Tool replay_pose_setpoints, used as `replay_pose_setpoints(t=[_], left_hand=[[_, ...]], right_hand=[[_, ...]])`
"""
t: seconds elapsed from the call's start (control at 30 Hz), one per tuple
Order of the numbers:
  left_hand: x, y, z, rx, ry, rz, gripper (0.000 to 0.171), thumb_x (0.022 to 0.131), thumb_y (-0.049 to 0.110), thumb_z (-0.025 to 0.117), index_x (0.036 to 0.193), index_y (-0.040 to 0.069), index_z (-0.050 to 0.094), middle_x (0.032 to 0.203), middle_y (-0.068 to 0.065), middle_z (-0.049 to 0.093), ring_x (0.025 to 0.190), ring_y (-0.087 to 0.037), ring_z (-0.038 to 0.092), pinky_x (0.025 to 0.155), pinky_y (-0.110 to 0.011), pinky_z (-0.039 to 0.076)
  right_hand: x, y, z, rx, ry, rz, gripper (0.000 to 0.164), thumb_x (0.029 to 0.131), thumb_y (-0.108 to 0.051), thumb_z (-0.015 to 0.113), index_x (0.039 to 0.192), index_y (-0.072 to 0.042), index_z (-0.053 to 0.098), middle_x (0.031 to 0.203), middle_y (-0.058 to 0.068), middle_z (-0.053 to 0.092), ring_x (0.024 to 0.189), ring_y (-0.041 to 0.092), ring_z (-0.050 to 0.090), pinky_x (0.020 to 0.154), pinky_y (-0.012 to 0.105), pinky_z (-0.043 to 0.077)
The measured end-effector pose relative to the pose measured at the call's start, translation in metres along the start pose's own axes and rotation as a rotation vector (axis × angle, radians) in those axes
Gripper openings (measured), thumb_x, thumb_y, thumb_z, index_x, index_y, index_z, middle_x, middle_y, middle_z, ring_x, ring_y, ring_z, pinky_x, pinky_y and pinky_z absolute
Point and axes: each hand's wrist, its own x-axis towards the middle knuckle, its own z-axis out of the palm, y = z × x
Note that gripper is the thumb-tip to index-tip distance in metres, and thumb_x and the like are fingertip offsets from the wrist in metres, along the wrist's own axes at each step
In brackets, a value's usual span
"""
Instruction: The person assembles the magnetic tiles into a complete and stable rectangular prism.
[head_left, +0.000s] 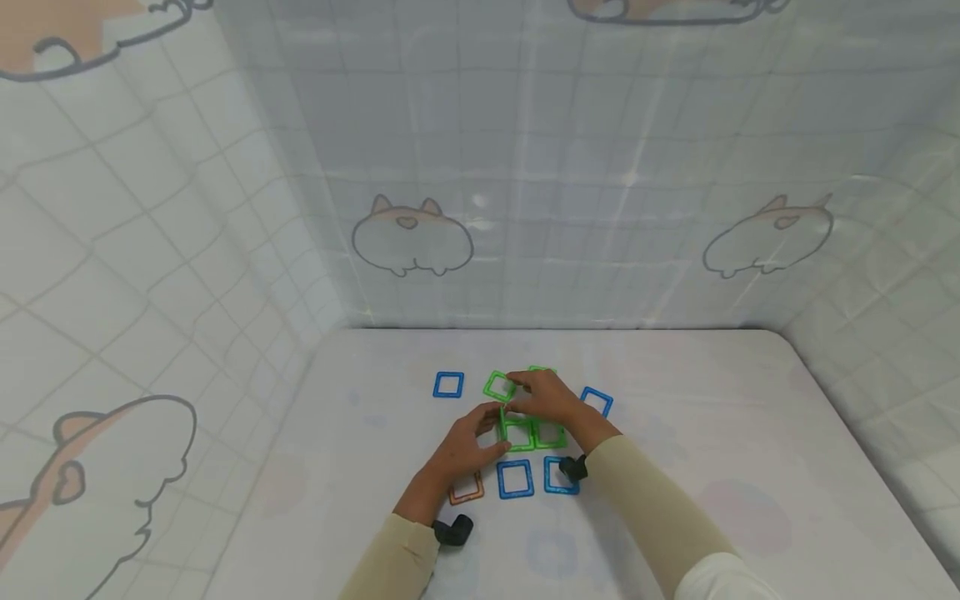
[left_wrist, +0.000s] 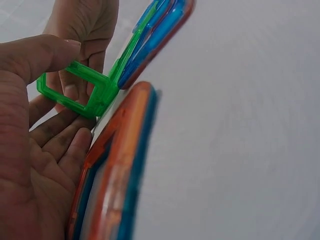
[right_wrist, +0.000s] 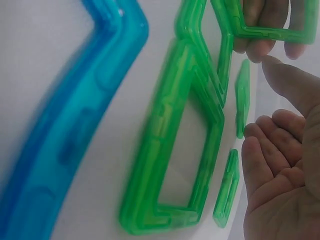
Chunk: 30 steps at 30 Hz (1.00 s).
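Observation:
My left hand (head_left: 463,446) pinches a green square frame tile (left_wrist: 102,95), thumb on its upper edge and fingers at the far side. That tile stands upright at the left end of two flat green frame tiles (head_left: 519,448) lying side by side. The right hand (head_left: 546,396) reaches over these from the right, fingers loosely bent and holding nothing. Its thumb (right_wrist: 292,82) is close to the left fingertips. A loose green tile (head_left: 490,383) lies by its index finger. Another green tile (head_left: 542,368) is partly hidden behind this hand.
Nearer the front, two blue frame tiles (head_left: 516,495) lie in a row with an orange frame tile (head_left: 467,498), partly covered by my left hand. One blue tile (head_left: 448,374) lies at the back left, another blue tile (head_left: 596,391) right of my right wrist. A patterned curtain (head_left: 525,250) surrounds the white table (head_left: 675,500).

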Motion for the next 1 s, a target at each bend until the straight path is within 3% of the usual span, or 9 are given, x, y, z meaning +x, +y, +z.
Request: replay_pose_setpoints(t=[0.43,0.7,0.87,1.0], left_hand=[[-0.001,-0.001,0.0,0.013,0.0,-0.012,0.07,0.089,0.035,0.074,0.149,0.021,0.041,0.146,0.001,0.052,0.134,-0.017,0.052,0.111,-0.03,0.044],[0.0,-0.001,-0.001,0.016,-0.001,-0.001,0.071,0.089,0.038,0.074,0.15,0.022,0.041,0.146,0.002,0.053,0.133,-0.016,0.053,0.11,-0.03,0.045],[0.001,-0.001,0.0,0.019,-0.002,0.001,0.071,0.089,0.039,0.074,0.15,0.022,0.041,0.146,0.001,0.053,0.132,-0.017,0.054,0.11,-0.03,0.045],[0.0,-0.001,0.0,0.023,-0.004,-0.002,0.072,0.089,0.039,0.073,0.15,0.021,0.041,0.146,0.001,0.053,0.132,-0.017,0.054,0.11,-0.03,0.045]], right_hand=[[0.009,0.004,0.012,-0.029,0.083,0.008,0.054,0.09,-0.035,0.074,0.138,-0.015,0.061,0.132,0.005,0.065,0.11,0.02,0.065,0.092,0.039,0.057],[0.011,0.007,0.014,-0.02,0.133,0.005,0.06,0.088,-0.035,0.076,0.142,-0.016,0.057,0.136,0.007,0.063,0.117,0.025,0.063,0.098,0.043,0.055],[0.014,0.007,0.014,-0.021,0.115,0.033,0.066,0.087,-0.036,0.078,0.144,-0.016,0.054,0.137,0.007,0.062,0.115,0.024,0.062,0.098,0.044,0.054],[0.016,0.005,0.011,-0.047,0.072,0.068,0.071,0.087,-0.037,0.078,0.147,-0.015,0.05,0.144,0.007,0.056,0.129,0.026,0.055,0.109,0.045,0.047]])
